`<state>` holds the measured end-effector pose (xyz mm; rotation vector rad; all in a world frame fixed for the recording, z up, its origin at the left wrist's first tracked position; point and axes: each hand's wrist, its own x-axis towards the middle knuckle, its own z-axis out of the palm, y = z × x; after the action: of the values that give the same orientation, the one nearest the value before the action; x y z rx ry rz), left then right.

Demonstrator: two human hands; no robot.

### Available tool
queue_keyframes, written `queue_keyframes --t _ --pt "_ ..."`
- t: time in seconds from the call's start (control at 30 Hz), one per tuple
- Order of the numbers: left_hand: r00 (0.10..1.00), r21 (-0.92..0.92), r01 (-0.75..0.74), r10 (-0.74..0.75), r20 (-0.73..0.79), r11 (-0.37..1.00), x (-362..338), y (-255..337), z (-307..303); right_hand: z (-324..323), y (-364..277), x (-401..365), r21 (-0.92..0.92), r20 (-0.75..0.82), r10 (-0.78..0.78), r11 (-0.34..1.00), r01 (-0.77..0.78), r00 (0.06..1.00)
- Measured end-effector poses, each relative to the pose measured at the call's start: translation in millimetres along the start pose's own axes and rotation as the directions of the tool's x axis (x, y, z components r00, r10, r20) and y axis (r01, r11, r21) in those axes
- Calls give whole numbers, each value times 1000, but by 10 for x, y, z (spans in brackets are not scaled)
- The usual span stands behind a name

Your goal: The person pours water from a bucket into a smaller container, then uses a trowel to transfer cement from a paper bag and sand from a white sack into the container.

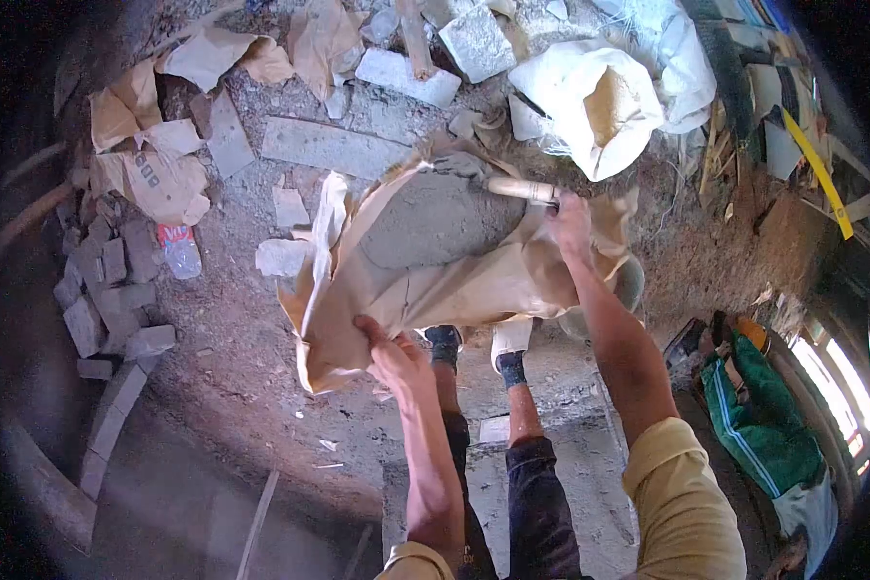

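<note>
A torn brown paper cement bag (435, 290) lies open in front of me, full of grey cement powder (435, 217). My left hand (391, 353) grips the bag's near edge and holds it up. My right hand (568, 220) is closed on the wooden handle of a trowel (517, 188), whose blade (459, 166) rests at the far edge of the powder. My legs and shoes stand just below the bag.
A white sack (599, 106) holding sand stands behind the bag. Empty paper bags (155, 174), grey blocks (106, 290) and slabs (329, 145) litter the dirt floor at left and back. A green bag (759, 425) lies at right beside wood scraps (812, 164).
</note>
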<state>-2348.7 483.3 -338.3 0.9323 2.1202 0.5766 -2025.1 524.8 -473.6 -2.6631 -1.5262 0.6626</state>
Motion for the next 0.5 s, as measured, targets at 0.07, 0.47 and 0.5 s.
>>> queue_keyframes --t 0.07,0.47,0.5 --pt "986 -393 -97 33 -166 914 213 -271 -29 -161 -228 -24 132 18 71 989 -72 997" --pt "959 539 -272 270 84 797 775 95 -737 302 -625 -808 280 -193 -27 957 81 981" --pt "959 543 -272 272 82 795 829 33 -738 318 -692 -927 284 -191 -26 955 81 981"
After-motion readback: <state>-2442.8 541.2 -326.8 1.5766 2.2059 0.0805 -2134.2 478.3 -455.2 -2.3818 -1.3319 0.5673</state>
